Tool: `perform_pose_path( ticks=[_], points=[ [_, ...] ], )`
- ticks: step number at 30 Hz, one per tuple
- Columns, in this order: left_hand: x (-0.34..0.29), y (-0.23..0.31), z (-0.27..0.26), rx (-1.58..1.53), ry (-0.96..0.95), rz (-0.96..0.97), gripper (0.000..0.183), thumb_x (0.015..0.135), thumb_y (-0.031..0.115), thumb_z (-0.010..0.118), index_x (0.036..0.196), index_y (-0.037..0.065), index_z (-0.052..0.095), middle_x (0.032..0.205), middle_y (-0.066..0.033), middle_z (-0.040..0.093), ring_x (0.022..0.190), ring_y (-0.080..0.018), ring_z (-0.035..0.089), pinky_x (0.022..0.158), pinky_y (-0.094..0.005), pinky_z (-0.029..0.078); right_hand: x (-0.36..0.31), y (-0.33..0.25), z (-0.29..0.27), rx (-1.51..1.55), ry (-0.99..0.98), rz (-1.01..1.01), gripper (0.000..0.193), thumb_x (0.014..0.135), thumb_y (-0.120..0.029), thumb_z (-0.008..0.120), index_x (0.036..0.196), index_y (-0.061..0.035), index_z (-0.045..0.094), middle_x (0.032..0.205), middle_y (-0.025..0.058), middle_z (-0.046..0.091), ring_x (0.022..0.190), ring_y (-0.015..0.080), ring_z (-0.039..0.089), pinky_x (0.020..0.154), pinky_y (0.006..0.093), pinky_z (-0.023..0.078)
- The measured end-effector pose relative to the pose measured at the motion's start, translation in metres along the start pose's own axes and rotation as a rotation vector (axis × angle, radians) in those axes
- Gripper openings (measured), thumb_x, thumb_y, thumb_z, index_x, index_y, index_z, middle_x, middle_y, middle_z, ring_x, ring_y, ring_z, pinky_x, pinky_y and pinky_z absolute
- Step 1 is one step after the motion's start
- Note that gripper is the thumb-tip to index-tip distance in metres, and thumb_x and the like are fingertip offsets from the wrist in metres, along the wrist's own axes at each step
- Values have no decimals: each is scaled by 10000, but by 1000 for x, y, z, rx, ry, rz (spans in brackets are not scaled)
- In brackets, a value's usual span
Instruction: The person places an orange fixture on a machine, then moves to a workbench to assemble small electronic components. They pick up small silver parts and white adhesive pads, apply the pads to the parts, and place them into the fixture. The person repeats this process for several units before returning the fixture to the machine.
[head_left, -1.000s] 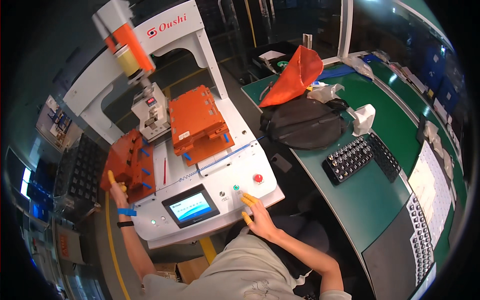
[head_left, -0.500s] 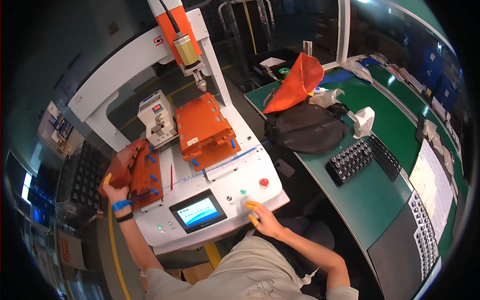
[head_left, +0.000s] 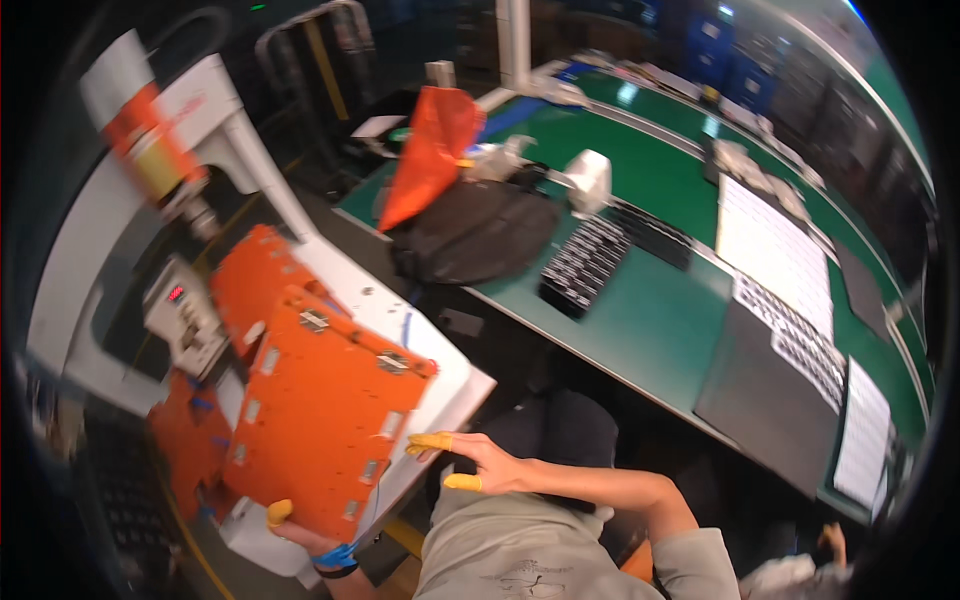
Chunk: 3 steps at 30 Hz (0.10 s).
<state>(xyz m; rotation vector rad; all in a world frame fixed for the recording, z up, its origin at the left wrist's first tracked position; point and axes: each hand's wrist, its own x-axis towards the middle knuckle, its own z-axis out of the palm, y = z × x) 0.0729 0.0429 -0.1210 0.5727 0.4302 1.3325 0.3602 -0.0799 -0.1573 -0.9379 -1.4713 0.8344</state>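
Note:
A large flat orange fixture plate (head_left: 320, 420) with metal clips along its edges is raised over the white machine, tilted. At its near left corner my left hand (head_left: 305, 532) grips it, with a yellow cover on the thumb and a blue band at the wrist. My right hand (head_left: 475, 462), also with yellow finger covers, reaches to the plate's right edge, fingers stretched and apart; whether they touch it I cannot tell. Behind the plate a second orange fixture (head_left: 248, 270) sits on the machine. Another orange base (head_left: 190, 430) lies at the left, partly hidden.
The machine's orange-and-white head (head_left: 155, 165) and a small white feeder box (head_left: 185, 315) stand at the left. A green bench (head_left: 630, 330) to the right bears a black bag (head_left: 480, 230), black part trays (head_left: 585, 265) and a dark mat (head_left: 770, 410). Another person's hand (head_left: 832, 540) shows at lower right.
My view has swung right. The orange plate in my left hand has come up from the machine's left side to in front of me. My right hand has left the button panel for the plate's edge.

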Motion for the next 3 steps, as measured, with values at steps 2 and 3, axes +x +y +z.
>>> perform_pose_path(
  ticks=[2, 3],
  points=[
    [23, -44, -27, 202, 41, 20, 703, 896, 408, 498, 1513, 87, 393, 1507, -121, 456, 1361, -340, 455, 1159, -482, 350, -21, -25, -6, 18, 108, 9, 709, 893, -369, 732, 1451, -20, 466, 1277, 181, 626, 1188, 334, 603, 1048, 423, 450],
    [34, -62, -17, 195, -10, -43, 703, 896, 408, 498, 1513, 87, 393, 1507, -121, 456, 1361, -340, 455, 1159, -482, 350, -43, -14, -9, 18, 178, 37, 747, 886, -408, 740, 1462, -29, 454, 1313, 185, 612, 1220, 342, 587, 1057, 430, 442]
  ],
)
